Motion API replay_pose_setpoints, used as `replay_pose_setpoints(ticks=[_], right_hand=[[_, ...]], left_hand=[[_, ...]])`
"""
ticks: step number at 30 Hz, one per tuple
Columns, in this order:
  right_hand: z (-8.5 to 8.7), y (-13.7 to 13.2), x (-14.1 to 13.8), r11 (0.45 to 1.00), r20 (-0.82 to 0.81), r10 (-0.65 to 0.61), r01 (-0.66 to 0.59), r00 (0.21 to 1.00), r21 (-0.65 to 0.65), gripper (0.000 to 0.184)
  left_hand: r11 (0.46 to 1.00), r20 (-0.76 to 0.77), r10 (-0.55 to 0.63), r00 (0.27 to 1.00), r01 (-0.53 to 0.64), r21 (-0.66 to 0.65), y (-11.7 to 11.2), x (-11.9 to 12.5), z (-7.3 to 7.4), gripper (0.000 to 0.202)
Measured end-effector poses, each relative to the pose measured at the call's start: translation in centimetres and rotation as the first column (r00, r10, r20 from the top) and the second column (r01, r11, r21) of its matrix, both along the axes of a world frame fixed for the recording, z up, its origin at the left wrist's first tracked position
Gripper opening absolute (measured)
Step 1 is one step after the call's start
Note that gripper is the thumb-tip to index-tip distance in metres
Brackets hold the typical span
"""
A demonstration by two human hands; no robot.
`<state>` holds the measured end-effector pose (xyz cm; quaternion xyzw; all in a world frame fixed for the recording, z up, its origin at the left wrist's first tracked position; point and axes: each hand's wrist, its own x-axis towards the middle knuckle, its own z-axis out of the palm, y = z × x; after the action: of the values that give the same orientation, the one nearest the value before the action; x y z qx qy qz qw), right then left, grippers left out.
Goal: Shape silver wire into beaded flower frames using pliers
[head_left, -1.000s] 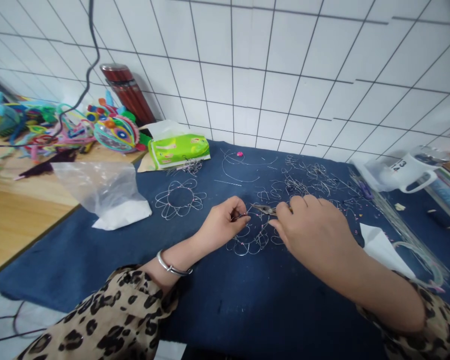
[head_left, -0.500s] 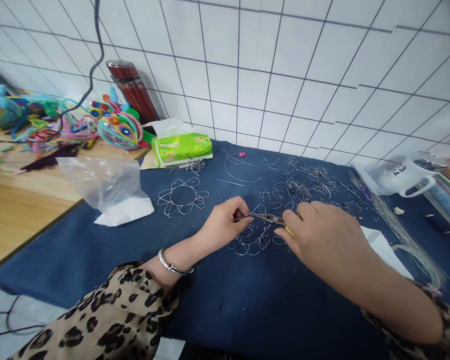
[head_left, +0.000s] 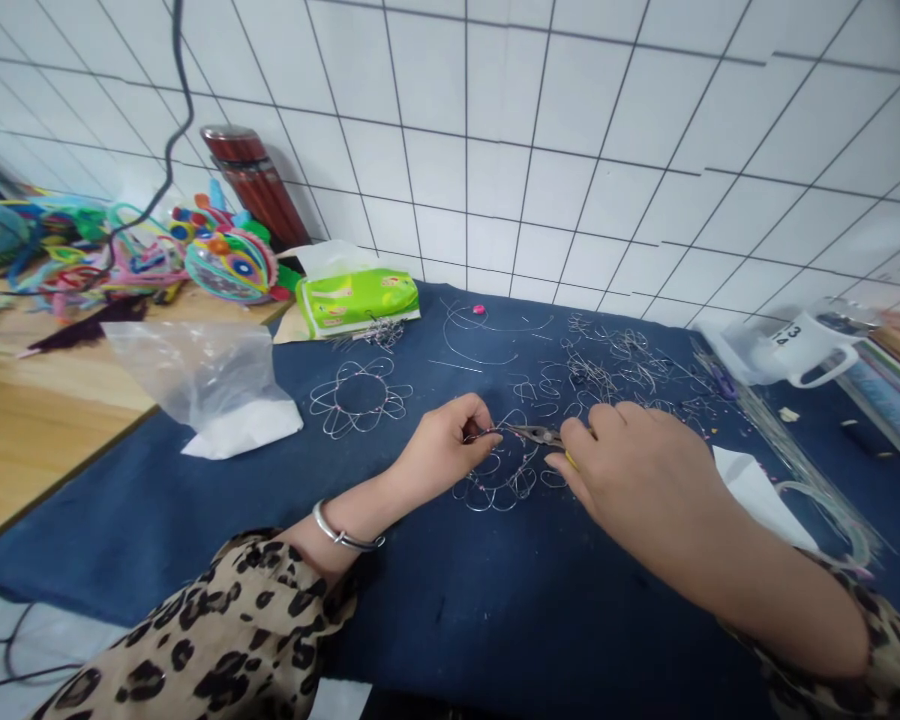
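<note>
A silver wire flower (head_left: 499, 480) with small pink beads lies on the dark blue cloth (head_left: 450, 600) at the centre. My left hand (head_left: 442, 448) pinches a loop of it at its upper left edge. My right hand (head_left: 630, 465) grips small pliers (head_left: 536, 433) with yellow handles, their jaws pointing left and meeting the wire at my left fingertips. A finished wire flower (head_left: 360, 398) rests farther left on the cloth.
Loose wire loops and scraps (head_left: 607, 370) litter the cloth behind my hands. A clear plastic bag (head_left: 210, 385), a green tissue pack (head_left: 356, 300), colourful craft pieces (head_left: 225, 260), a white mug (head_left: 814, 345) and white paper (head_left: 757, 495) surround the work area.
The pliers' jaws slid left to meet the wire at my left fingertips, and my right hand shifted slightly down and right. The view wobbled a little.
</note>
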<state>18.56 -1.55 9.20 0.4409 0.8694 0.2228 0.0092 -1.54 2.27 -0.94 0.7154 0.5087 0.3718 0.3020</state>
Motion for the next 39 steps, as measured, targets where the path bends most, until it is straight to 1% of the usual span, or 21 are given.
replay_pose_setpoints(ticks=[3, 7, 12, 16, 22, 27, 34, 39], right_hand=[[0.3, -0.3, 0.2, 1.000, 0.011, -0.009, 0.009, 1.000, -0.009, 0.018], [1.0, -0.8, 0.3, 0.999, 0.022, -0.026, 0.025, 0.999, 0.031, 0.020], [1.2, -0.7, -0.5, 0.997, 0.088, -0.038, 0.031, 0.995, 0.072, 0.013], [1.3, -0.5, -1.5, 0.997, 0.167, -0.024, 0.011, 0.986, 0.081, 0.007], [1.9, -0.5, -2.2, 0.997, 0.285, 0.029, -0.047, 0.958, 0.055, 0.017], [2.0, -0.4, -2.3, 0.992, 0.302, 0.057, -0.087, 0.952, 0.087, 0.014], [2.3, -0.5, -2.6, 0.990, 0.327, 0.091, -0.119, 0.941, 0.069, 0.021], [2.3, -0.5, -2.3, 0.984, 0.333, 0.121, -0.158, 0.935, 0.085, 0.018]], left_hand=[[1.000, -0.024, 0.001, 1.000, -0.001, 0.004, -0.1, 0.0, 0.1, 0.007], [1.000, -0.054, 0.004, 0.999, -0.004, 0.016, -0.2, 0.0, 0.3, 0.006], [0.999, -0.066, 0.004, 0.998, -0.001, 0.042, -0.3, 0.0, 0.3, 0.006], [0.999, -0.078, 0.004, 0.997, 0.000, 0.052, -0.3, -0.1, 0.2, 0.007], [0.999, -0.085, -0.011, 0.996, 0.014, 0.041, -0.3, -0.2, 0.6, 0.008], [0.999, -0.078, -0.030, 0.996, 0.033, 0.043, -0.3, -0.2, 0.9, 0.008], [0.998, -0.061, -0.044, 0.997, 0.047, 0.044, -0.4, -0.4, 0.8, 0.008], [0.998, -0.067, -0.042, 0.997, 0.045, 0.047, -0.3, -0.3, 0.7, 0.008]])
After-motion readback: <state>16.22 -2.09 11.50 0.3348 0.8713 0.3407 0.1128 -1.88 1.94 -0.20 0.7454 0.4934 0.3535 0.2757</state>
